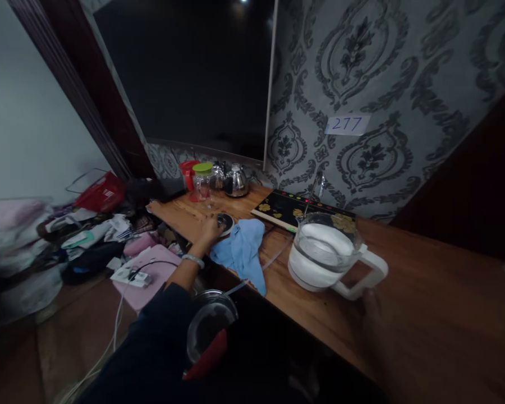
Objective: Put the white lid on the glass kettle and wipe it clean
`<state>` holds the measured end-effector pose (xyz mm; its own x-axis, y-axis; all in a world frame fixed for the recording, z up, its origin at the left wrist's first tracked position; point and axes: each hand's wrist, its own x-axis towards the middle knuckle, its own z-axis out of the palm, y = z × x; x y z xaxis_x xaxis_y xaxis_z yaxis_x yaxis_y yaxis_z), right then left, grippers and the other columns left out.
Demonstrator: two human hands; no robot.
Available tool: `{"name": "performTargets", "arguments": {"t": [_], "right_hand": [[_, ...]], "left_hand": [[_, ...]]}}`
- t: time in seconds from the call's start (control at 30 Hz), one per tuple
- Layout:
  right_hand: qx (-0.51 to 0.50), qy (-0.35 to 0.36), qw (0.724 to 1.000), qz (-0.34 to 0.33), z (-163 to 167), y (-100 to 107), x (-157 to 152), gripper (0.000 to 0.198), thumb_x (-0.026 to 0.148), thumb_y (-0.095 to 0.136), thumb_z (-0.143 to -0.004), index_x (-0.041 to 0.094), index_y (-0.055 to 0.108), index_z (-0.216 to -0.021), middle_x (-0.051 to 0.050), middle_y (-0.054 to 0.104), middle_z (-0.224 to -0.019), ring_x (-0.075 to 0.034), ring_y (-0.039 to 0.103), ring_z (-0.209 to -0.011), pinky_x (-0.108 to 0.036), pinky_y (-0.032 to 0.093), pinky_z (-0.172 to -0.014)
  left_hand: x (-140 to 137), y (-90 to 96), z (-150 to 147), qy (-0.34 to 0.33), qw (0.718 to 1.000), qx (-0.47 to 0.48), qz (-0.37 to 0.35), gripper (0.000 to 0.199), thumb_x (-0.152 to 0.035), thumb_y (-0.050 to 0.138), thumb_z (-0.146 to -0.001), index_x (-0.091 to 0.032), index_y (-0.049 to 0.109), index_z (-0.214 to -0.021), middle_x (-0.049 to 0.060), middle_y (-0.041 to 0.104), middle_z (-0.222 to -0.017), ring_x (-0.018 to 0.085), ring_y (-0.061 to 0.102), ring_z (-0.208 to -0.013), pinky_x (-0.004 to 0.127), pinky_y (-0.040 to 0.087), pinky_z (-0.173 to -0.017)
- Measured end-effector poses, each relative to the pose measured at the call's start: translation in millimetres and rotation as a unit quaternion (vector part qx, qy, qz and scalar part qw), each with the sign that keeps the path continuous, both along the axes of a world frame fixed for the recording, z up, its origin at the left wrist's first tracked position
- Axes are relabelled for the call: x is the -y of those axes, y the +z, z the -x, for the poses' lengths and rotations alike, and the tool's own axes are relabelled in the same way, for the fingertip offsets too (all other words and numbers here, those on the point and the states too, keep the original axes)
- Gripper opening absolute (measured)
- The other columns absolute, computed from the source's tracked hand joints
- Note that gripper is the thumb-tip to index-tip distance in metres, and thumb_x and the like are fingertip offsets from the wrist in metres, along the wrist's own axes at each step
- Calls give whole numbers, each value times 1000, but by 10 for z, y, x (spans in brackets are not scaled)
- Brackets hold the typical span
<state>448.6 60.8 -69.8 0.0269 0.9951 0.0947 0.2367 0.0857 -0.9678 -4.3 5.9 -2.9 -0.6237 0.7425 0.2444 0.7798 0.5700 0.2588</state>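
Note:
My left hand (209, 229) reaches forward over the wooden table (425, 314) and closes on the near edge of a small round dark lid (226, 222). A pale bracelet sits on that wrist, and the sleeve is dark. A crumpled blue cloth (242, 249) lies just right of the lid, hanging over the table edge. My right hand (374, 320) is a dim blur at the table's front, just below the white handle of a glass kettle (324, 252). Whether it touches the handle cannot be made out.
A black induction tray with gold flowers (286, 210) lies behind the kettle. A steel teapot (236, 180), a green-lidded glass jar (202, 179) and a red jug (188, 171) stand at the far end. A glass-lidded pot (208, 331) sits below the table edge. Clutter, a power strip and a red basket (101, 193) cover the left.

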Motion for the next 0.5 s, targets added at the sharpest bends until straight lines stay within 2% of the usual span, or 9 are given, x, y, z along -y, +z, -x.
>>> {"name": "performTargets", "arguments": {"t": [0.13, 0.27, 0.5], "right_hand": [[2, 2, 999, -32, 6, 16, -17, 60, 66, 46, -86, 14, 71, -103, -16, 72, -113, -35, 62, -110, -46, 46, -93], [-17, 9, 1000, -23, 33, 45, -5, 58, 66, 48, -85, 15, 71, -99, -15, 73, -105, -33, 66, -99, -43, 50, -84], [-47, -16, 999, -5, 77, 55, 10, 62, 69, 51, -81, 14, 70, -102, -15, 74, -106, -31, 65, -100, -40, 49, -84]], "left_hand": [[-92, -28, 75, -11, 1000, 7, 12, 37, -29, 64, -84, -12, 68, -116, 17, 70, -112, 30, 63, -108, 36, 47, -91], [-114, 7, 109, -18, 1000, 24, 4, 31, -26, 63, -82, -14, 72, -109, 16, 71, -108, 30, 63, -106, 35, 47, -91], [-66, 116, 123, -8, 991, 112, -76, 29, -22, 71, -73, -14, 74, -101, 12, 73, -101, 29, 64, -105, 33, 48, -91]]}}
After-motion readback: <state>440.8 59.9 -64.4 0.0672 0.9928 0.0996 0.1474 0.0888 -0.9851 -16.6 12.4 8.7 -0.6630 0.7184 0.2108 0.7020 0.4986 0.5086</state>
